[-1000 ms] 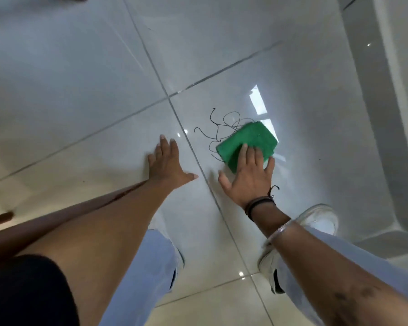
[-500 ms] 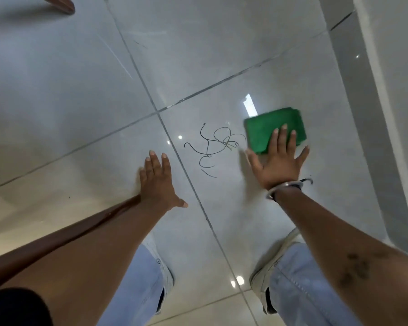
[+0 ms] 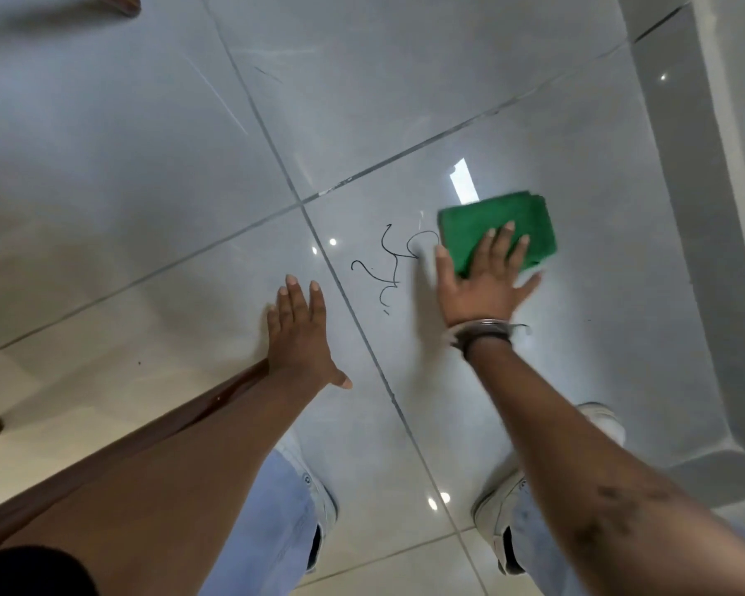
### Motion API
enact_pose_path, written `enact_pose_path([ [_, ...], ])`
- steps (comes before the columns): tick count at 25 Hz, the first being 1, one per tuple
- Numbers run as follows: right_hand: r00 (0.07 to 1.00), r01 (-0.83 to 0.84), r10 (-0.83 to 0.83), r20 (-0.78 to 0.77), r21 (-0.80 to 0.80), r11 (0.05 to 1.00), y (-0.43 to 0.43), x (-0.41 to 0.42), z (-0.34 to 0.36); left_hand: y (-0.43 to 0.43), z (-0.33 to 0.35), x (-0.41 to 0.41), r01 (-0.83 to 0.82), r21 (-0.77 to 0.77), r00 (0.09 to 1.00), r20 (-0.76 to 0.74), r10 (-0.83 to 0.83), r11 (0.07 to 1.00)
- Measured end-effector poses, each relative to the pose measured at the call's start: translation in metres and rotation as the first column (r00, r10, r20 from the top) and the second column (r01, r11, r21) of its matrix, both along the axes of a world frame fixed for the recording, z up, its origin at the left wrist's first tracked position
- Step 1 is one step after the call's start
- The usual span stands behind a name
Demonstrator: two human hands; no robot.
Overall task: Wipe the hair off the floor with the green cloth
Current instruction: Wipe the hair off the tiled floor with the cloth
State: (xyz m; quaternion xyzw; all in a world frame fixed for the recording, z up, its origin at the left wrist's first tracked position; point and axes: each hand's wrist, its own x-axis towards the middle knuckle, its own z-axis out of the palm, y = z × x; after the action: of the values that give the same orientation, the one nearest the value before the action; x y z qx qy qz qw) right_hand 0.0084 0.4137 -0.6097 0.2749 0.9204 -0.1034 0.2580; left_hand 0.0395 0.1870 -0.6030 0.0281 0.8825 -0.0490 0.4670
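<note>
The right hand [image 3: 482,286] is pressing flat on the soft, light green cloth [image 3: 497,228], mid-frame. The thin hair [image 3: 390,260] is probably sliding easily on the shiny floor [image 3: 147,165]. The left hand [image 3: 300,333] is resting spread open, holding nothing.

Soft, even daylight fills the room, bright enough without being harsh. The glossy floor [image 3: 405,101] throws back a sharp white bar of glare [image 3: 464,181], perhaps a window or ceiling lamp, plus small pinpoint sparkles [image 3: 332,241]. Faint, diffuse shadows lie under both arms. The right hand [image 3: 482,286] is smeared with motion blur at the wrist and fingertips. Straight tile joints bow toward the edges, and the corners look soft.
</note>
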Motion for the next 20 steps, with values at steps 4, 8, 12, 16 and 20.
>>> enact_pose_path([
  [4, 0.581, -0.807, 0.801, -0.147, -0.227, 0.544, -0.031, 0.059, 0.007, -0.011, 0.008, -0.009, 0.061, 0.016, 0.997, 0.053, -0.062, 0.998],
  [8, 0.55, -0.828, 0.806, -0.218, -0.021, 0.56, 0.058, 0.054, -0.001, -0.016, 0.011, -0.009, 0.122, 0.025, 0.991, 0.059, -0.123, 0.992],
  [12, 0.951, -0.286, 0.28, -0.128, -0.03, 0.958, -0.028, -0.031, -0.01, -0.015, 0.013, -0.009, 0.14, 0.025, 0.989, 0.043, -0.141, 0.99],
  [16, 0.406, -0.91, 0.897, -0.172, -0.168, 0.379, -0.029, 0.038, 0.005, -0.023, 0.021, -0.017, 0.195, 0.041, 0.977, 0.082, -0.197, 0.98],
  [20, 0.458, -0.881, 0.866, -0.202, 0.03, 0.473, 0.066, 0.018, 0.005, -0.021, 0.02, -0.014, 0.222, 0.021, 0.971, 0.083, -0.223, 0.975],
])
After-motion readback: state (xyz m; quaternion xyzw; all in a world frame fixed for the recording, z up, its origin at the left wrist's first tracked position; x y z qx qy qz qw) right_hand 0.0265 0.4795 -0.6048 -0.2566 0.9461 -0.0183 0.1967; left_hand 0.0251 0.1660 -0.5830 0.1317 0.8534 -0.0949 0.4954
